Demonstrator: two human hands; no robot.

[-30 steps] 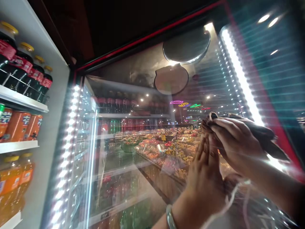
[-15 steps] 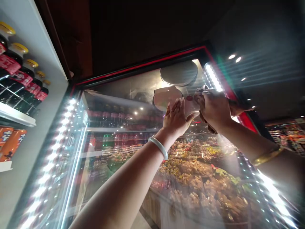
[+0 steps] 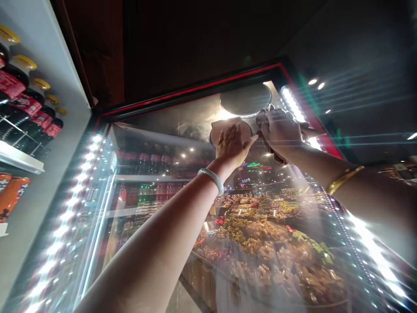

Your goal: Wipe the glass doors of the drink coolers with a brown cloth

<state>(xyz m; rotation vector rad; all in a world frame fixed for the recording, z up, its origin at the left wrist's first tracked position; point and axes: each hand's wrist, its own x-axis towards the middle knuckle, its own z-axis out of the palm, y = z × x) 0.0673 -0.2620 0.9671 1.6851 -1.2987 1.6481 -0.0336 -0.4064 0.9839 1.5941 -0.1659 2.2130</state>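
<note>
My left hand (image 3: 232, 145) lies flat with its fingers stretched over a pale pinkish sticker (image 3: 214, 134) on the glass door (image 3: 163, 148). A light bangle (image 3: 211, 179) circles that wrist. To its right, my right hand (image 3: 282, 128) is closed round what looks like a crumpled brown cloth (image 3: 314, 132), pressed against the upper glass; a pointed end sticks out behind the hand. Its fingertips are partly hidden, and reflections in the glass blur with them. Just above both hands is a grey oval sticker (image 3: 246, 100) with a bright rim.
The door's dark frame has a red line (image 3: 195, 91). Bright LED strips (image 3: 70, 202) run down both sides. Bottles of dark drink (image 3: 31, 102) with yellow caps and orange cartons (image 3: 13, 198) stand on shelves at left. The glass reflects heaped packaged goods.
My right hand has moved left and up across the glass with the cloth, closer to the oval sticker. My left hand has shifted slightly left and up onto the pinkish sticker.
</note>
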